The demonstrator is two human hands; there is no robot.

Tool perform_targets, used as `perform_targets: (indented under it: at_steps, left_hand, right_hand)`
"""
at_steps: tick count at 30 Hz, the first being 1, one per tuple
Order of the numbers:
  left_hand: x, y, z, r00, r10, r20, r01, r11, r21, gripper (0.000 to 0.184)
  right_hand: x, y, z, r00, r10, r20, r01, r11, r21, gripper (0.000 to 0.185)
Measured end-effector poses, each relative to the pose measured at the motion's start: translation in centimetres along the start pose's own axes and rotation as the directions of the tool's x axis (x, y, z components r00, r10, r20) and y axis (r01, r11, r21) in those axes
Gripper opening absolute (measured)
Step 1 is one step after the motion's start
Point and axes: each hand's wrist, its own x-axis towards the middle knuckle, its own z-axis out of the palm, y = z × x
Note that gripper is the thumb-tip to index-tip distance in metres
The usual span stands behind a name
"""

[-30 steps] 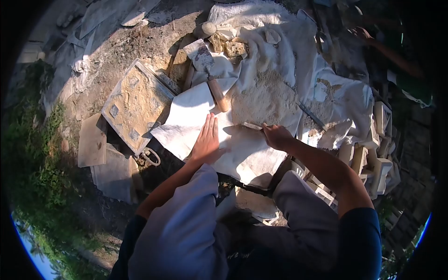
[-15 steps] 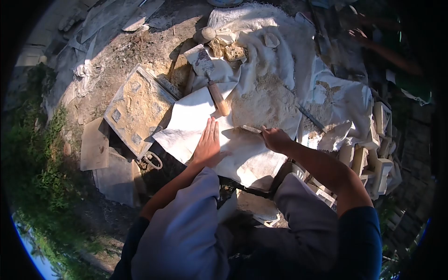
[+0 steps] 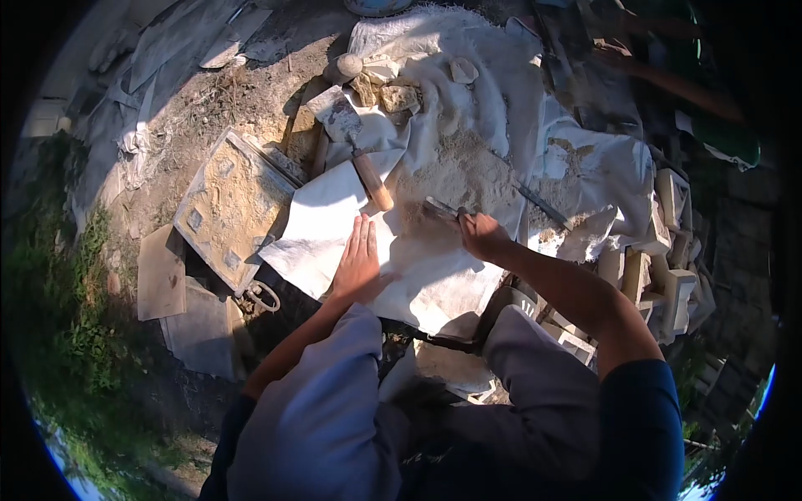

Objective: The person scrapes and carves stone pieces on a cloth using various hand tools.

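Note:
My left hand (image 3: 358,265) lies flat, fingers stretched out together, on a white cloth (image 3: 322,219). In my right hand (image 3: 484,236) is a short, flat, pale bar-like tool (image 3: 440,206); its exact kind is unclear. The tool points left, at the near edge of a patch of greyish-tan powder (image 3: 468,179) spread over the cloth. Just beyond my left fingertips rests a trowel (image 3: 373,181), its wooden handle towards me and its powder-dusted blade pointing away. Right of the powder lies a long, narrow, dark tool (image 3: 544,207).
A square tray-like mould (image 3: 230,203) coated in yellowish powder sits at the left beside flat boards (image 3: 161,271). Yellowish rough blocks (image 3: 399,98) and a round stone (image 3: 349,64) lie at the back. Pale cast blocks (image 3: 675,209) are stacked right. Another person's arm (image 3: 668,77) shows top right.
My right hand has moved the flat tool away from me, towards the powder, and turned it slightly. My left hand stays flat on the cloth. The whole view has shifted a little.

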Motion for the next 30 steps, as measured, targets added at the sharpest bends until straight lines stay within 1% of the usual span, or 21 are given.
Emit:
perform_targets:
  at_steps: [2,3,5,6,8,9,10,11,12,14,15,17,18,19,20,21,23,24,27,28,30]
  left_hand:
    - [-0.4,0.0,0.0,1.000,0.001,0.018,-0.002,0.998,0.066,0.127]
    - [-0.7,0.1,0.0,1.000,0.000,0.025,-0.002,0.998,0.066,0.127]
    - [-0.4,0.2,-0.1,1.000,-0.012,0.016,0.012,0.999,0.032,0.127]
    - [-0.3,0.4,0.0,1.000,-0.007,0.014,0.006,0.999,0.031,0.127]
    - [-0.2,0.1,0.0,0.999,-0.020,0.028,0.020,0.999,0.029,0.128]
    - [-0.3,0.0,0.1,0.999,-0.021,0.031,0.020,0.999,0.030,0.128]
    - [-0.4,0.0,0.2,1.000,-0.013,0.006,0.013,0.999,0.032,0.128]
    - [-0.4,0.1,0.3,1.000,-0.002,-0.020,0.003,0.999,0.034,0.128]
    - [-0.5,0.1,0.5,1.000,0.001,-0.019,-0.001,1.000,0.032,0.128]
    - [-0.3,-0.1,0.7,0.999,0.007,-0.039,-0.005,0.999,0.044,0.129]
    - [0.0,-0.2,0.4,0.999,0.011,-0.039,-0.009,0.999,0.048,0.129]
    - [-0.3,0.0,0.2,1.000,0.001,-0.021,-0.001,1.000,0.020,0.129]
    - [-0.4,-0.1,0.2,1.000,0.002,-0.018,-0.002,1.000,0.021,0.129]
    - [-0.4,0.0,0.3,1.000,0.009,-0.021,-0.008,0.998,0.059,0.129]
    - [-0.2,0.1,0.4,0.999,0.019,-0.028,-0.016,0.995,0.095,0.130]
    - [0.2,0.1,0.4,0.999,0.027,-0.033,-0.024,0.995,0.098,0.130]
    - [-0.1,0.0,0.5,1.000,-0.009,-0.002,0.009,0.998,0.060,0.129]
    - [-0.1,-0.1,0.6,1.000,-0.010,0.000,0.010,0.998,0.063,0.129]
    - [-0.1,-0.1,0.6,1.000,-0.017,-0.001,0.017,0.999,0.040,0.129]
    - [-0.1,-0.1,0.6,1.000,-0.019,0.009,0.019,0.998,0.054,0.129]
    - [0.1,0.0,0.7,1.000,-0.022,0.021,0.020,0.998,0.066,0.129]
  right_hand:
    - [-0.3,-0.3,0.6,0.985,0.012,-0.174,-0.017,0.999,-0.030,0.009]
    - [-0.4,-0.3,0.8,0.985,0.016,-0.171,-0.020,1.000,-0.024,0.009]
    - [-0.1,0.8,0.7,0.988,0.096,0.118,-0.104,0.992,0.070,0.009]
    - [-0.4,1.0,0.4,0.988,0.100,0.116,-0.108,0.992,0.066,0.009]
    - [-0.3,1.1,0.4,0.975,0.030,-0.220,-0.023,0.999,0.032,0.012]
    - [-0.1,1.2,0.2,0.975,0.031,-0.221,-0.024,0.999,0.036,0.012]
    - [0.1,1.6,-0.1,0.987,0.152,-0.050,-0.144,0.979,0.143,0.014]
    - [0.1,1.8,-0.4,0.959,0.252,0.132,-0.276,0.935,0.224,0.017]
    - [0.2,1.7,-0.7,0.958,0.255,0.133,-0.280,0.934,0.222,0.017]
    - [1.1,1.6,-1.0,0.900,0.425,0.092,-0.433,0.897,0.088,0.022]
    - [1.0,1.9,-0.7,0.900,0.428,0.088,-0.435,0.896,0.090,0.022]
    - [0.1,2.0,0.1,0.945,0.327,-0.014,-0.321,0.936,0.142,0.028]
    - [0.7,1.8,-0.2,0.944,0.329,-0.014,-0.324,0.935,0.145,0.028]
    - [1.8,1.7,-1.1,0.886,0.425,0.186,-0.455,0.874,0.169,0.030]
    - [2.6,1.9,-2.3,0.784,0.493,0.377,-0.580,0.798,0.162,0.032]
    - [3.0,2.3,-3.2,0.784,0.499,0.369,-0.583,0.797,0.160,0.032]
    - [3.5,2.4,-4.4,0.796,0.561,0.228,-0.595,0.794,0.126,0.031]
    - [3.9,2.5,-5.4,0.797,0.560,0.229,-0.595,0.794,0.129,0.031]
    - [5.1,3.9,-7.7,0.708,0.695,0.127,-0.706,0.690,0.158,0.034]
    - [5.5,4.9,-7.6,0.705,0.697,0.134,-0.709,0.688,0.154,0.034]
    - [6.3,6.8,-7.4,0.709,0.704,0.025,-0.703,0.705,0.096,0.032]
